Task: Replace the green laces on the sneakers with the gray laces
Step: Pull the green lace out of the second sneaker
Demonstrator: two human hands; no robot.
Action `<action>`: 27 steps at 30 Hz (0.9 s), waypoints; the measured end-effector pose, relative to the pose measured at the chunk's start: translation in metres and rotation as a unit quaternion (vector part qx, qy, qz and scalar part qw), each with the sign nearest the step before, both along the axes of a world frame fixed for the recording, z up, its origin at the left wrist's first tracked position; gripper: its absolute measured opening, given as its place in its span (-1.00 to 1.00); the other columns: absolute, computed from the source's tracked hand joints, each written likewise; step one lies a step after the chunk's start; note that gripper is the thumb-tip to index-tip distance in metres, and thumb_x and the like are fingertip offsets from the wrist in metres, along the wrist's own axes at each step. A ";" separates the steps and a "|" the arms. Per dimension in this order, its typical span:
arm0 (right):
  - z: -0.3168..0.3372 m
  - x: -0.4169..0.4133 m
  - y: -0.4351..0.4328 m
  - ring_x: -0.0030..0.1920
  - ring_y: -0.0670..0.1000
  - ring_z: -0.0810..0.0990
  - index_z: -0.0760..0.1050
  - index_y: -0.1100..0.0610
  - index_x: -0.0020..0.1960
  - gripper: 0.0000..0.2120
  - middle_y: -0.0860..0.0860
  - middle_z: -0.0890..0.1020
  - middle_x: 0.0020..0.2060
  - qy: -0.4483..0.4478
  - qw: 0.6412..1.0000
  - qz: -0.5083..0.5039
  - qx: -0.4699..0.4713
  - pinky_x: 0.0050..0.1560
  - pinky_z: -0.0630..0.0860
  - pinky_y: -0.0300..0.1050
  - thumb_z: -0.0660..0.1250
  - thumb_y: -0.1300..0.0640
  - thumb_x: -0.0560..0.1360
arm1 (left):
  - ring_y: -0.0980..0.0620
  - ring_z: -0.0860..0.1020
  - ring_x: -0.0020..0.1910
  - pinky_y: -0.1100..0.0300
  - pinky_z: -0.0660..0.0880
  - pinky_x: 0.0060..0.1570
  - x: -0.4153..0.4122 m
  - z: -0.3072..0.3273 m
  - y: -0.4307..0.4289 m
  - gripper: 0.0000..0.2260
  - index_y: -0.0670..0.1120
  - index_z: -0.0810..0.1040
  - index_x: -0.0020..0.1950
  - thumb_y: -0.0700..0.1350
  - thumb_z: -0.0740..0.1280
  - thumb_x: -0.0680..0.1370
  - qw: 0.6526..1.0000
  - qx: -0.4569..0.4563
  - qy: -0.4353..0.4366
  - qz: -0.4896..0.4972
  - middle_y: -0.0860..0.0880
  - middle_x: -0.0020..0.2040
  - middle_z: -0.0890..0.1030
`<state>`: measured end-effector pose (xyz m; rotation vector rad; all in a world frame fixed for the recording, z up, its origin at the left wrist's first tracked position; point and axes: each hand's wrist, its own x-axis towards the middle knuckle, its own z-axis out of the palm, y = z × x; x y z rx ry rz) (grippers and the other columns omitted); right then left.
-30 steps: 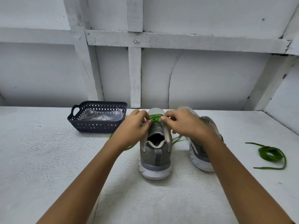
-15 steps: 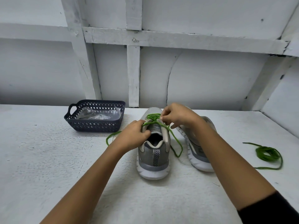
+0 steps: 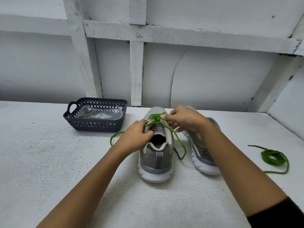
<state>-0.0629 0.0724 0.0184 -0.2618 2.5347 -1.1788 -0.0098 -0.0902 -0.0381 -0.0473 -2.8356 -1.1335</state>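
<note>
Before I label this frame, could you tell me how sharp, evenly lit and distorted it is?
Head view: soft, even light, faint shadow under the sneaker; no glare on the table; left hand, right hand and green lace fairly sharp; wide-angle lens tilts the wall beams.

The right forearm hides much of the right sneaker. The contents of the clear bag in the basket are too indistinct to tell. The frame's corner cuts off the black sleeve.

Right hand moved toeward, left hand dropped to sneaker collar, green lace pulled looser
</note>
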 end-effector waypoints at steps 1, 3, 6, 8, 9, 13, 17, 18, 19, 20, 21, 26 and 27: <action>0.000 -0.003 0.001 -0.42 -0.06 0.46 0.47 0.19 -0.27 -0.74 0.03 0.49 -0.43 0.010 1.000 0.000 -0.010 -0.53 0.41 -0.32 0.30 0.11 0.55 | -0.05 0.44 0.18 0.15 0.35 0.08 0.000 -0.001 0.000 -0.63 -0.05 0.39 0.35 -0.07 0.23 0.54 1.000 0.005 -0.001 0.000 -0.10 0.22 0.47; -0.002 -0.011 0.001 -0.45 -0.05 0.44 0.46 0.21 -0.31 -0.74 0.05 0.48 -0.46 0.024 0.997 -0.031 -0.070 -0.53 0.42 -0.31 0.32 0.18 0.54 | -0.04 0.44 0.19 0.16 0.34 0.08 -0.001 -0.002 -0.001 -0.62 -0.05 0.38 0.36 -0.07 0.23 0.54 1.000 0.013 -0.005 -0.002 -0.09 0.24 0.46; 0.000 -0.018 0.000 -0.57 -0.09 0.45 0.43 0.23 -0.33 -0.71 0.08 0.46 -0.45 0.025 0.973 -0.112 -0.202 -0.52 0.48 -0.28 0.33 0.15 0.53 | -0.02 0.44 0.17 0.16 0.34 0.06 -0.001 -0.005 -0.003 -0.63 -0.03 0.38 0.35 -0.05 0.23 0.54 1.000 0.010 -0.005 -0.004 -0.06 0.23 0.45; 0.001 -0.018 0.002 -0.56 -0.09 0.44 0.44 0.23 -0.29 -0.70 0.07 0.45 -0.43 -0.001 0.964 -0.123 -0.236 -0.51 0.47 -0.28 0.30 0.09 0.55 | -0.02 0.44 0.17 0.11 0.37 0.11 -0.003 -0.008 -0.005 -0.64 -0.02 0.38 0.33 -0.02 0.22 0.54 1.000 0.008 -0.007 -0.001 -0.04 0.22 0.45; 0.000 -0.017 0.004 -0.51 -0.07 0.43 0.46 0.23 -0.26 -0.69 0.06 0.44 -0.43 -0.022 0.972 -0.100 -0.213 -0.49 0.47 -0.27 0.28 0.05 0.56 | -0.01 0.44 0.16 0.09 0.38 0.13 -0.004 -0.010 -0.005 -0.66 -0.02 0.38 0.32 0.00 0.22 0.55 1.000 0.013 -0.007 -0.004 -0.04 0.21 0.46; -0.002 -0.010 0.013 -0.43 -0.07 0.47 0.52 0.24 -0.24 -0.79 0.06 0.49 -0.42 -0.035 0.997 0.015 -0.074 -0.43 0.49 -0.30 0.32 0.16 0.54 | -0.02 0.44 0.16 -0.02 0.36 0.22 -0.008 -0.020 -0.007 -0.67 -0.02 0.42 0.24 0.14 0.15 0.58 0.999 0.048 0.015 -0.017 -0.03 0.14 0.48; 0.004 -0.011 0.011 -0.58 -0.15 0.45 0.45 0.24 -0.28 -0.75 0.08 0.46 -0.42 0.018 0.976 -0.077 -0.203 -0.50 0.48 -0.33 0.26 0.22 0.57 | 0.01 0.44 0.16 -0.03 0.36 0.22 -0.008 -0.024 -0.008 -0.43 0.02 0.43 0.24 0.38 0.01 0.47 0.998 0.059 0.026 -0.022 0.01 0.11 0.49; 0.007 -0.012 0.011 -0.58 -0.15 0.44 0.43 0.24 -0.28 -0.73 0.08 0.45 -0.42 0.022 0.961 -0.111 -0.253 -0.50 0.49 -0.33 0.23 0.21 0.58 | 0.02 0.44 0.16 -0.02 0.36 0.22 -0.009 -0.026 -0.008 -0.43 0.02 0.44 0.23 0.38 0.01 0.48 0.997 0.067 0.029 -0.021 0.01 0.11 0.50; 0.009 -0.014 0.011 -0.56 -0.13 0.43 0.43 0.23 -0.28 -0.72 0.07 0.43 -0.41 0.016 0.947 -0.135 -0.292 -0.50 0.49 -0.32 0.21 0.19 0.60 | 0.02 0.43 0.16 0.00 0.35 0.23 -0.009 -0.027 -0.008 -0.50 0.01 0.45 0.23 0.33 0.04 0.52 0.996 0.077 0.030 -0.019 0.01 0.10 0.49; 0.010 -0.013 0.011 -0.52 -0.10 0.42 0.44 0.23 -0.27 -0.69 0.07 0.42 -0.42 0.002 0.941 -0.143 -0.307 -0.49 0.48 -0.30 0.18 0.15 0.62 | 0.02 0.42 0.17 0.03 0.34 0.24 -0.008 -0.028 -0.008 -0.57 0.00 0.45 0.22 0.26 0.06 0.57 0.996 0.087 0.029 -0.016 0.01 0.10 0.49; 0.009 -0.012 0.011 -0.48 -0.07 0.41 0.46 0.23 -0.25 -0.67 0.06 0.42 -0.42 -0.019 0.947 -0.129 -0.293 -0.48 0.47 -0.28 0.16 0.10 0.62 | 0.03 0.41 0.18 0.04 0.33 0.24 -0.008 -0.029 -0.007 -0.62 0.00 0.45 0.21 0.21 0.07 0.59 0.995 0.095 0.030 -0.012 0.01 0.10 0.48; -0.003 0.000 0.006 -0.44 -0.09 0.50 0.50 0.20 -0.22 -0.78 0.06 0.51 -0.37 0.003 0.998 -0.001 -0.069 -0.44 0.51 -0.30 0.25 0.16 0.58 | 0.02 0.41 0.18 0.04 0.33 0.24 -0.007 -0.031 -0.006 -0.62 -0.02 0.46 0.23 0.17 0.08 0.59 0.993 0.107 0.044 -0.009 -0.01 0.12 0.49; 0.000 0.000 0.007 -0.49 -0.12 0.51 0.48 0.20 -0.23 -0.77 0.07 0.52 -0.38 0.014 0.996 -0.012 -0.089 -0.46 0.51 -0.32 0.23 0.19 0.59 | 0.03 0.41 0.18 0.04 0.33 0.25 -0.007 -0.032 -0.006 -0.62 -0.02 0.46 0.24 0.17 0.08 0.59 0.993 0.111 0.042 -0.007 -0.01 0.12 0.49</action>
